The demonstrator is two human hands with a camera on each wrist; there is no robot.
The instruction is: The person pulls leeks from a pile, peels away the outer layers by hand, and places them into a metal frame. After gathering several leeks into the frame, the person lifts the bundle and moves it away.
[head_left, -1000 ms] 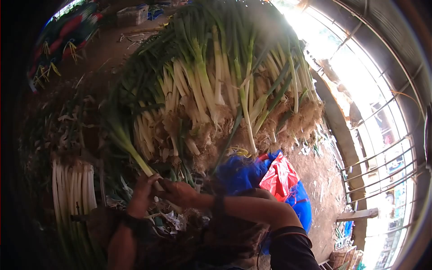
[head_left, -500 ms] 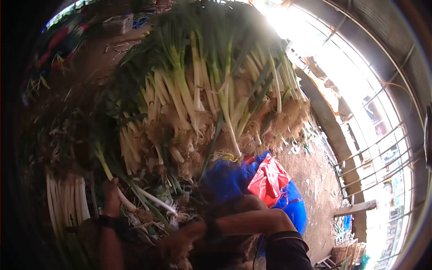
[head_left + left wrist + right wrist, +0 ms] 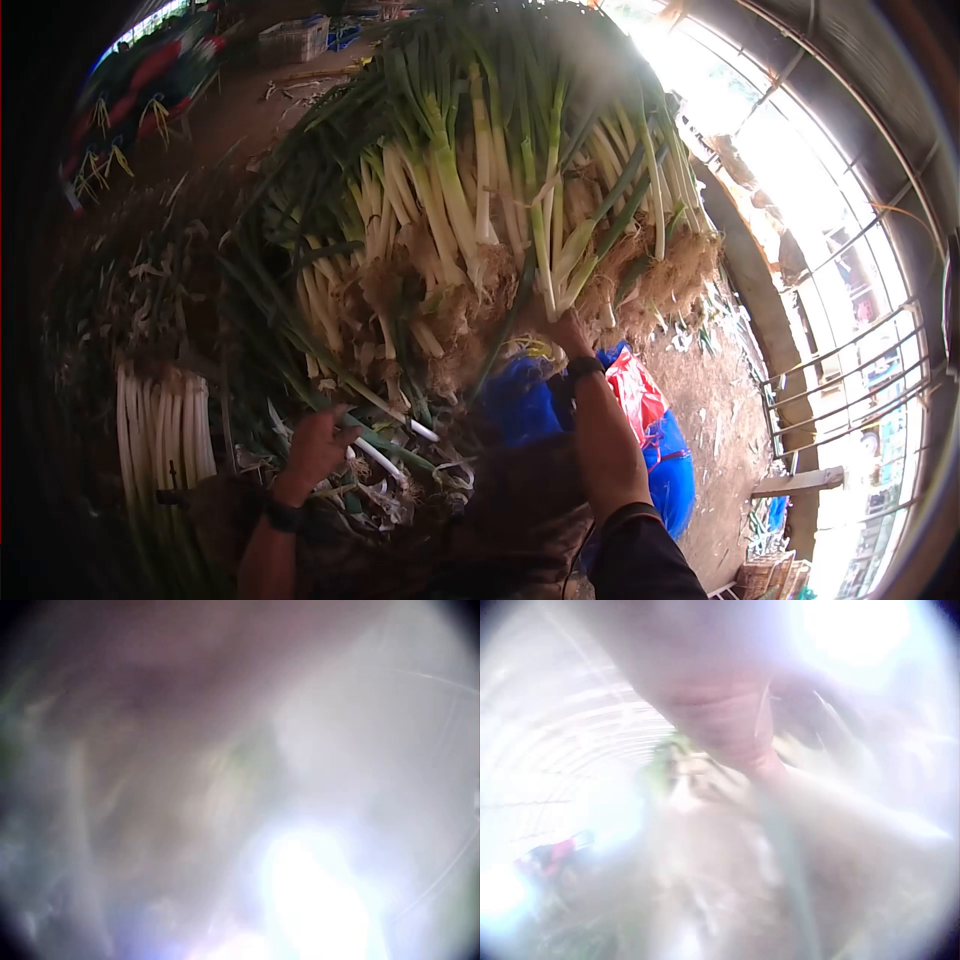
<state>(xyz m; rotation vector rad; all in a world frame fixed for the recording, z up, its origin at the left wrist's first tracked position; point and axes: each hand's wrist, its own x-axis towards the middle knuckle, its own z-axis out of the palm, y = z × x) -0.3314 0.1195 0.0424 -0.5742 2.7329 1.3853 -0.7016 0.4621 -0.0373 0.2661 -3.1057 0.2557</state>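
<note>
In the head view my right hand [image 3: 567,332] reaches forward and grips the lower end of a leek [image 3: 547,262] at the front of a big upright heap of leeks [image 3: 440,215]. The right wrist view shows that hand [image 3: 724,724] blurred, close against a pale stem [image 3: 840,799]. My left hand [image 3: 318,447] hovers lower left with fingers loosely bent, nothing seen in them. Beside it lie leeks with white ends [image 3: 378,462] over peeled leaves. The left wrist view is mostly haze.
A row of cleaned white leeks [image 3: 165,420] lies at the left. A blue and red plastic sack [image 3: 635,395] stands by my right forearm. Metal railings [image 3: 850,370] and a low wall run along the right; a crate [image 3: 293,40] sits at the back.
Both hands were together on one leek, then my left hand alone held it low. It now lies among the others, and my right hand has gone from my lap forward to the heap.
</note>
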